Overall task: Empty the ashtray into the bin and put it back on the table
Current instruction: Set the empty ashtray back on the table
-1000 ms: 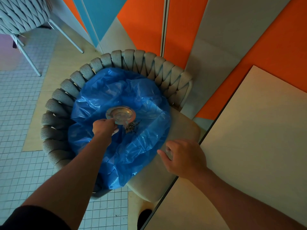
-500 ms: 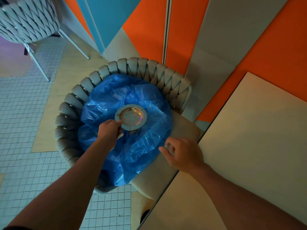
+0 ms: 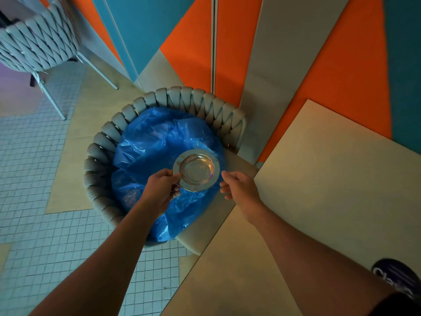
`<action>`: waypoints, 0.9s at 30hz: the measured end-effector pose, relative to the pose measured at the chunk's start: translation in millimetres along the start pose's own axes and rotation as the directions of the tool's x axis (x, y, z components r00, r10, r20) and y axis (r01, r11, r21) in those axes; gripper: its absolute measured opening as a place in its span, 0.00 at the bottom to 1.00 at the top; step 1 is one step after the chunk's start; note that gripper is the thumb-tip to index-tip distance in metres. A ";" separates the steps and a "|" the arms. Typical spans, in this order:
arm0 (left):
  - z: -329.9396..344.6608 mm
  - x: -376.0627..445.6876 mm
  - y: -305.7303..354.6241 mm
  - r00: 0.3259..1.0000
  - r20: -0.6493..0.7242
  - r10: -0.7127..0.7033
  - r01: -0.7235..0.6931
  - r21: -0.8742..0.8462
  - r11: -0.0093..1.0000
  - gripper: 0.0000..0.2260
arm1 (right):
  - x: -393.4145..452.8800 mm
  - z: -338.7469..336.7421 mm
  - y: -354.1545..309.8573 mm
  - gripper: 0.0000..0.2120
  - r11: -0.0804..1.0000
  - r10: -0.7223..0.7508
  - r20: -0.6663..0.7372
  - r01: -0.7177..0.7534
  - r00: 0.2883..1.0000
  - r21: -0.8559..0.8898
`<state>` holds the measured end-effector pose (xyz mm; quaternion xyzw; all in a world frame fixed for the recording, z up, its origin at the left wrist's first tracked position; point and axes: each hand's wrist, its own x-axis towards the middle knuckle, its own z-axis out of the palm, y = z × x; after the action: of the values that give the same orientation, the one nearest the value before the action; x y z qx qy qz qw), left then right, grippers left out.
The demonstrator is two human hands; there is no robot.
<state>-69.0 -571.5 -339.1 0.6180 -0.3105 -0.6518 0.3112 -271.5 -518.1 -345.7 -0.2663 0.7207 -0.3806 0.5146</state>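
A round metal ashtray (image 3: 197, 169) is held bowl-up and level over the blue bin bag (image 3: 150, 153), and its bowl looks empty. My left hand (image 3: 163, 189) grips it by the left rim. The bag lies spread over the seat of a grey woven chair (image 3: 193, 103). My right hand (image 3: 237, 187) hovers just right of the ashtray with its fingers loosely curled, holding nothing and not touching the rim. The beige table (image 3: 330, 179) fills the right side.
A second woven chair (image 3: 34, 49) stands at the upper left on the tiled floor (image 3: 34, 201). Orange, blue and grey wall panels (image 3: 273, 53) rise behind the chair. A dark round label (image 3: 394, 279) lies on the table at lower right.
The ashtray was tipped over the bag with ash falling; now it is turned upright and moved right, toward the table. My right hand has risen from the chair edge to beside it.
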 end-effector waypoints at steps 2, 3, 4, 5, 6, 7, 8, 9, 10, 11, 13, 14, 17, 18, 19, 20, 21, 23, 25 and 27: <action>7.7 -17.4 -3.0 0.999 0.035 0.007 -0.007 0.019 1.000 0.07 | -12.0 -8.1 0.0 0.07 0.998 0.037 0.001 -0.037 0.999 0.055; 11.7 -26.1 -4.3 0.998 0.054 0.011 -0.013 0.030 0.999 0.07 | -18.6 -12.9 0.8 0.06 0.996 0.048 0.000 -0.048 0.999 0.071; 15.6 -35.1 -6.0 0.997 0.074 0.014 -0.017 0.044 0.999 0.07 | -25.6 -17.7 2.1 0.05 0.995 0.054 -0.004 -0.054 0.999 0.080; 19.3 -43.8 -7.5 0.995 0.094 0.014 -0.020 0.057 0.998 0.06 | -32.7 -22.9 3.9 0.05 0.995 0.058 -0.011 -0.057 0.998 0.084; 23.1 -52.6 -9.1 0.994 0.113 0.015 -0.023 0.069 0.997 0.05 | -40.1 -28.2 6.0 0.05 0.994 0.062 -0.019 -0.060 0.998 0.087; 26.8 -61.6 -10.9 0.992 0.127 0.015 -0.026 0.080 0.996 0.06 | -47.9 -34.3 8.6 0.06 0.994 0.066 -0.026 -0.063 0.998 0.087; 30.8 -70.9 -13.0 0.990 0.137 0.015 -0.028 0.093 0.995 0.06 | -56.4 -40.6 11.5 0.06 0.994 0.071 -0.033 -0.067 0.997 0.088; 35.0 -80.1 -15.5 0.990 0.142 0.014 -0.030 0.109 0.994 0.08 | -65.2 -47.5 14.8 0.06 0.993 0.076 -0.039 -0.072 0.996 0.091; 39.6 -89.3 -18.3 0.989 0.145 0.013 -0.031 0.122 0.992 0.09 | -74.3 -54.7 18.3 0.07 0.993 0.081 -0.043 -0.076 0.996 0.094; 43.9 -97.9 -21.8 0.989 0.150 0.010 -0.030 0.133 0.991 0.10 | -83.7 -62.2 22.4 0.07 0.992 0.087 -0.046 -0.082 0.995 0.098; 50.6 -110.2 -29.9 0.986 0.165 0.003 -0.027 0.146 0.989 0.11 | -98.9 -74.1 30.5 0.06 0.991 0.098 -0.045 -0.093 0.994 0.101; 56.4 -119.5 -35.2 0.983 0.182 -0.003 -0.027 0.163 0.986 0.11 | -110.2 -83.0 36.0 0.06 0.989 0.105 -0.053 -0.099 0.993 0.108; 71.5 -142.3 -54.2 0.976 0.215 -0.023 -0.022 0.207 0.978 0.11 | -140.1 -107.7 55.2 0.06 0.986 0.125 -0.078 -0.115 0.989 0.122; 76.8 -149.4 -61.5 0.974 0.226 -0.035 -0.016 0.222 0.975 0.10 | -149.6 -115.7 62.6 0.06 0.984 0.133 -0.087 -0.121 0.987 0.127; 82.0 -155.9 -68.5 0.971 0.234 -0.049 -0.008 0.238 0.971 0.09 | -158.6 -123.8 69.9 0.06 0.983 0.142 -0.096 -0.129 0.985 0.130; 87.5 -162.5 -75.6 0.968 0.242 -0.063 0.000 0.255 0.967 0.09 | -167.6 -132.0 77.3 0.06 0.981 0.153 -0.106 -0.138 0.982 0.134; 93.4 -169.4 -82.8 0.965 0.251 -0.077 0.005 0.274 0.962 0.09 | -176.5 -140.3 85.1 0.05 0.979 0.165 -0.118 -0.148 0.979 0.141; 103.3 -181.3 -96.5 0.957 0.274 -0.094 0.007 0.304 0.952 0.10 | -192.3 -154.6 100.7 0.05 0.975 0.182 -0.134 -0.161 0.974 0.154; 113.8 -194.0 -110.1 0.946 0.304 -0.111 0.004 0.331 0.944 0.10 | -208.2 -168.7 117.1 0.06 0.970 0.202 -0.150 -0.176 0.968 0.170; 124.6 -206.3 -123.7 0.936 0.328 -0.129 0.001 0.363 0.932 0.10 | -223.9 -182.8 134.2 0.05 0.963 0.223 -0.173 -0.189 0.959 0.193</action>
<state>-187.5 -330.3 -305.0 0.5497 -0.4527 -0.6931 0.1120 -369.6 -218.0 -302.4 -0.1051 0.7550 -0.4104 0.5005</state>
